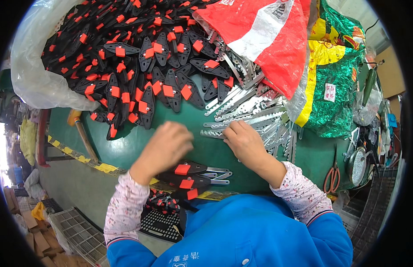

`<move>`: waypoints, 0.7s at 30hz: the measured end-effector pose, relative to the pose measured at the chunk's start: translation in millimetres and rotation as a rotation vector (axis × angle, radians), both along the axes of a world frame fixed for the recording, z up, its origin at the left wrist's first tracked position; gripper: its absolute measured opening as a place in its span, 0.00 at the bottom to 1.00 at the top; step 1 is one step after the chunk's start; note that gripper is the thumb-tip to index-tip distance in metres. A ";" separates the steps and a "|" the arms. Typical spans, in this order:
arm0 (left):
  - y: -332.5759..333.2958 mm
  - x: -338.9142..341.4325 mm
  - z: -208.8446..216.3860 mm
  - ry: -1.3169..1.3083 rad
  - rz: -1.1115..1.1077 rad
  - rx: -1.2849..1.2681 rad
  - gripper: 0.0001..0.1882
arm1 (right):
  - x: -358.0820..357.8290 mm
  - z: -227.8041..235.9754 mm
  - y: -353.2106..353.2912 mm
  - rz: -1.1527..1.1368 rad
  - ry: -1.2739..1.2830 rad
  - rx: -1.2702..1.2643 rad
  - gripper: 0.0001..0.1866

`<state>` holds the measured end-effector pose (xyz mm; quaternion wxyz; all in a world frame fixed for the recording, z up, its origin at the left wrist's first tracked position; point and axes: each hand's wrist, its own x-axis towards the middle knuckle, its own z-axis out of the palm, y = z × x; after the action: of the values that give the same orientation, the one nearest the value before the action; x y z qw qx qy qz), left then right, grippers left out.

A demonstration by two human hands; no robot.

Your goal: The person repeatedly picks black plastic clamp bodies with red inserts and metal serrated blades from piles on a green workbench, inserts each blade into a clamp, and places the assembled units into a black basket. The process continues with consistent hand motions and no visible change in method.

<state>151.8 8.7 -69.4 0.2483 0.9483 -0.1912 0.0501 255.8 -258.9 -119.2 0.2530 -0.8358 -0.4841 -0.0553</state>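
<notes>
My left hand (pixel 167 146) hovers over the green table (pixel 122 153), blurred, its fingers curled; whether it holds anything is hidden. Further right, the fingertips of my right hand (pixel 245 144) are pinched at a notched metal strip (pixel 213 134) at the near side of a heap of metal strips (pixel 255 104). Black plastic parts with red tabs (pixel 172 89) form a large pile beyond my left hand. Close to my body, a few black parts with red tabs (pixel 188 182) lie at the table's edge, with metal strips sticking out to their right.
A clear plastic bag (pixel 28 75) surrounds the pile's left side. A red and white sack (pixel 277 40) and a green and yellow sack (pixel 335 89) lie at the right. A hammer (pixel 85 138) rests at the left edge, red-handled pliers (pixel 333 173) at the right. Baskets (pixel 79 233) stand below.
</notes>
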 end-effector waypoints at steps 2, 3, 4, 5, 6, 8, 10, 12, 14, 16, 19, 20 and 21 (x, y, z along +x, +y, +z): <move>19.0 29.6 -2.8 -0.220 0.150 0.199 0.24 | -2.5 0.5 2.1 0.006 0.006 -0.013 0.09; 23.1 46.6 0.8 -0.215 0.183 0.384 0.31 | -1.4 0.4 0.5 0.003 0.029 -0.012 0.09; 29.7 59.3 0.7 -0.258 0.194 0.503 0.33 | -0.2 1.7 0.7 0.013 0.053 -0.008 0.08; 35.7 67.6 -2.2 -0.300 0.204 0.623 0.35 | 0.8 3.1 0.5 0.023 0.076 -0.003 0.08; 39.8 72.2 -6.7 -0.269 0.205 0.604 0.33 | 2.1 5.5 -1.1 0.050 0.123 -0.014 0.07; 46.3 75.8 -13.6 -0.207 0.212 0.569 0.28 | 4.6 11.3 -5.9 0.108 0.215 -0.034 0.07; 34.7 72.2 -8.0 -0.155 0.186 0.625 0.26 | 5.0 9.1 -14.2 0.058 0.352 0.060 0.08; 27.0 58.0 -0.2 -0.060 0.127 0.613 0.33 | 4.3 11.3 -18.9 0.016 0.486 0.157 0.10; 16.9 36.4 4.5 -0.044 0.135 0.432 0.33 | 3.6 22.8 -19.9 -0.010 0.620 0.250 0.12; 7.1 19.1 5.6 -0.068 0.135 0.284 0.33 | 5.8 24.4 -19.5 -0.029 0.654 0.260 0.10; -0.6 1.3 6.7 -0.031 0.182 0.184 0.32 | 6.4 22.0 -17.7 -0.008 0.662 0.257 0.09; -1.7 -1.0 9.2 -0.021 0.183 0.183 0.32 | 6.3 21.2 -17.3 0.005 0.657 0.253 0.09; -1.7 -4.0 8.1 -0.013 0.194 0.162 0.33 | 6.2 22.2 -17.2 0.018 0.659 0.238 0.09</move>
<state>147.7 7.0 -61.3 0.1634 0.9790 -0.1037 0.0643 262.0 -276.1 -97.0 0.4917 -0.7691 -0.3740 0.1640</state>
